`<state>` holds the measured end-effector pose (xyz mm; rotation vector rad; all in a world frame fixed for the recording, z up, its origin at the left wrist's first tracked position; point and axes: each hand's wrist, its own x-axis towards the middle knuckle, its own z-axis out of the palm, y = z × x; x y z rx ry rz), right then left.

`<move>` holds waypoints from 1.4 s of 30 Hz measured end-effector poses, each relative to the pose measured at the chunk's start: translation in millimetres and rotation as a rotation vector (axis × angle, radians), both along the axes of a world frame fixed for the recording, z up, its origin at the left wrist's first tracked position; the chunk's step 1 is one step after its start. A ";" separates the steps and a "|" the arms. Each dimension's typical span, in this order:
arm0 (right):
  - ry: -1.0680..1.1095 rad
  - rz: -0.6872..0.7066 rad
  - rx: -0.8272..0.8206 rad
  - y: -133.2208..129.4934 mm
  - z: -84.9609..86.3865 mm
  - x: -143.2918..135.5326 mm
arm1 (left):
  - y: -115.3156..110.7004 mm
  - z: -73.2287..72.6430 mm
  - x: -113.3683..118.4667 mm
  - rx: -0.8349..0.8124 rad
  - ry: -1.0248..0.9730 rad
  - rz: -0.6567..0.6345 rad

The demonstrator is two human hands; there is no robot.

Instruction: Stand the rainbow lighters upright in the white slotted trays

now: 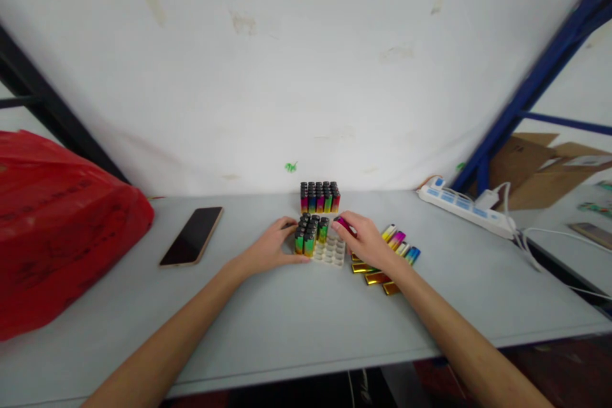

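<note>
A white tray with round holes (329, 251) lies on the table, and several upright lighters (308, 233) with black tops and green-gold bodies fill its left part. My left hand (273, 247) grips the tray's left side, fingers at the back corner and thumb at the front one. Between the thumb and fingers of my right hand (366, 241) is a purple lighter (342, 224), held tilted over the tray's back right. Beneath and beside that hand, several loose shiny lighters (396, 239) lie flat on the table. Part of this pile is hidden by the hand.
Behind the tray stands a block of upright lighters (320, 197) near the wall. A phone (192, 236) and a red plastic bag (67, 229) are on the left. At the right lie a white power strip (466, 209) with cables, a blue metal post (526, 83) and a cardboard box (526, 169).
</note>
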<state>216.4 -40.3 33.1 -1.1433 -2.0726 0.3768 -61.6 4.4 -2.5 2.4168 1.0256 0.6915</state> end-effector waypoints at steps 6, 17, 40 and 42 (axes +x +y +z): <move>-0.187 0.066 0.065 -4.1 1.1 0.4 | -0.7 1.1 0.6 -0.017 0.022 -0.003; -0.228 -0.034 -0.021 -3.4 -5.9 -10.1 | -2.3 3.3 1.2 -0.013 0.008 0.005; -0.632 -0.722 -0.450 17.5 0.1 103.0 | 0.1 2.8 0.3 -0.009 0.031 0.014; -0.638 -0.694 -0.514 17.8 -1.0 100.8 | -0.1 3.4 0.5 -0.011 0.028 0.015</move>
